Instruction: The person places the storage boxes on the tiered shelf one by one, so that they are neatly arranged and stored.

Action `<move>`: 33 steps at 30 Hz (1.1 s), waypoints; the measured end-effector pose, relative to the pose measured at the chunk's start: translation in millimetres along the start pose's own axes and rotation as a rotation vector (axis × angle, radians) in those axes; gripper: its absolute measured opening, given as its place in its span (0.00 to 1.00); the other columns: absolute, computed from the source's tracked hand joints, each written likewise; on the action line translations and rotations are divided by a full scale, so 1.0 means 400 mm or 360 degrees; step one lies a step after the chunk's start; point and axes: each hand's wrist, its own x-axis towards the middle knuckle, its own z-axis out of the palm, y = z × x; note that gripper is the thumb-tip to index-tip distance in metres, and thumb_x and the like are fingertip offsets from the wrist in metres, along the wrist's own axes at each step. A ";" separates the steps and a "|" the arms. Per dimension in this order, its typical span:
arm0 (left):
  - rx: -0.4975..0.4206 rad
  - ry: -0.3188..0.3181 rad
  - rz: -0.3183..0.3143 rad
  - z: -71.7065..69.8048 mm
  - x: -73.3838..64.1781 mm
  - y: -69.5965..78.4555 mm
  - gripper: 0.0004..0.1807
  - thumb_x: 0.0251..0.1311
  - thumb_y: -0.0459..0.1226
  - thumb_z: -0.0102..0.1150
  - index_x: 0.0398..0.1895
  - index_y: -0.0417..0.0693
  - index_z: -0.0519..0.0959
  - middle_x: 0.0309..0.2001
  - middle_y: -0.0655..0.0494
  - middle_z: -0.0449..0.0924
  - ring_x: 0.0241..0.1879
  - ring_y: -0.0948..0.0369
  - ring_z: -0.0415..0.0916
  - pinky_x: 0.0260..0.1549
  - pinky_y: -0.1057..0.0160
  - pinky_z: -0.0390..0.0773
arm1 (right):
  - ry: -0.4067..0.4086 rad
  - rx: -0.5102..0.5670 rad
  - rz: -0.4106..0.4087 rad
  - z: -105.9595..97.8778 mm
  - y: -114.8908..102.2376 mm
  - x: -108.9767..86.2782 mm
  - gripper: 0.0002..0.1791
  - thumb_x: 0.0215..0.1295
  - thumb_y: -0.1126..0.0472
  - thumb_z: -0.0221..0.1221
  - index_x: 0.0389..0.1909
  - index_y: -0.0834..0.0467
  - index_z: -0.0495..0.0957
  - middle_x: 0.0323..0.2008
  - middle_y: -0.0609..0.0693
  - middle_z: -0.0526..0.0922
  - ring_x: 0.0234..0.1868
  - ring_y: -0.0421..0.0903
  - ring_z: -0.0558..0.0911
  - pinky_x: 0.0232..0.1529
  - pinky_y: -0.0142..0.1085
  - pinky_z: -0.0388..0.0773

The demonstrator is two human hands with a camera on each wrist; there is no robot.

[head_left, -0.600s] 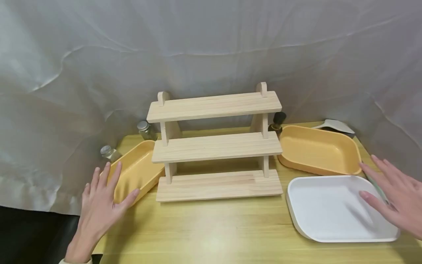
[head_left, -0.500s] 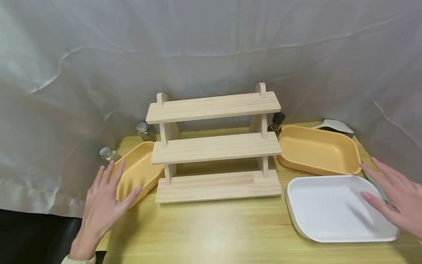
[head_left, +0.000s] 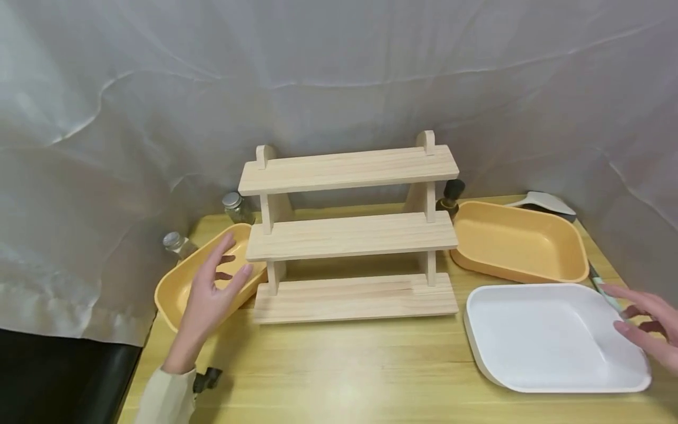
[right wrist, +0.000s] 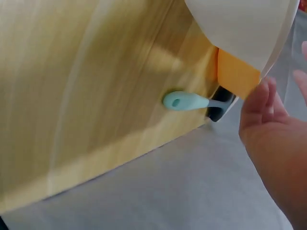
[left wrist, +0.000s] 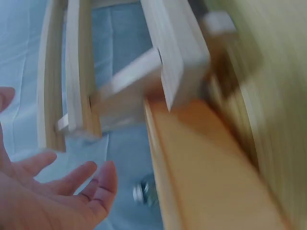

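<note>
A: Checking the left side first. Seeing what there?

B: Seeing the left hand [head_left: 209, 297] above the left yellow tray [head_left: 182, 288], with loosely bent fingers, holding nothing. Showing a gap to the tray in the left wrist view, so not touching.

A: And finding that tray where, exactly?

B: Lying underneath the hand, slanting along its left and far sides, disappearing partly behind the left end of the shelf [head_left: 352, 235]. Spotting two jars [head_left: 180, 245] [head_left: 238, 207] just beyond it too.

A: Looking right now. Gripping anything there?

B: Not gripping. Seeing the right hand [head_left: 662, 312] at the frame's edge with slackly curved fingers, reaching over the right rim of the white tray [head_left: 529, 335]. Not managing to tell about contact with the rim.

A: Noticing the green-handled tool [right wrist: 187, 101]?

B: Yes, lying on the table beside the white tray, showing apart from the fingers in the right wrist view.
</note>
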 end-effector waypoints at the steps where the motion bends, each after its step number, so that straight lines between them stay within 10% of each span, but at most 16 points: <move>1: -0.0082 -0.0007 -0.0047 0.009 0.008 0.002 0.38 0.77 0.38 0.66 0.86 0.55 0.63 0.78 0.45 0.69 0.67 0.48 0.72 0.54 0.60 0.74 | -0.0003 -0.0005 0.0039 -0.001 0.011 -0.006 0.41 0.67 0.82 0.64 0.79 0.56 0.72 0.62 0.25 0.70 0.46 0.26 0.71 0.33 0.20 0.71; 10: -0.0584 0.0022 -0.0369 0.083 0.063 -0.003 0.31 0.77 0.33 0.66 0.80 0.47 0.71 0.67 0.46 0.75 0.55 0.57 0.76 0.54 0.67 0.77 | -0.0131 0.0010 0.0205 -0.011 0.094 -0.035 0.36 0.68 0.78 0.68 0.73 0.48 0.80 0.55 0.18 0.72 0.39 0.25 0.77 0.29 0.25 0.75; 22: -0.0935 0.0135 -0.0484 0.116 0.073 -0.021 0.22 0.79 0.30 0.61 0.71 0.39 0.73 0.56 0.52 0.77 0.51 0.59 0.78 0.60 0.56 0.80 | -0.0287 0.0449 0.0079 -0.014 0.125 -0.048 0.45 0.63 0.90 0.57 0.72 0.46 0.79 0.36 0.43 0.79 0.29 0.38 0.83 0.23 0.33 0.81; 33: -0.1069 0.0215 -0.0463 0.133 0.070 -0.025 0.20 0.77 0.28 0.63 0.68 0.36 0.74 0.60 0.53 0.76 0.48 0.61 0.77 0.55 0.61 0.82 | -0.0534 0.1410 -0.0102 -0.006 0.175 -0.042 0.59 0.53 0.99 0.32 0.77 0.52 0.75 0.43 0.41 0.87 0.31 0.45 0.90 0.14 0.43 0.80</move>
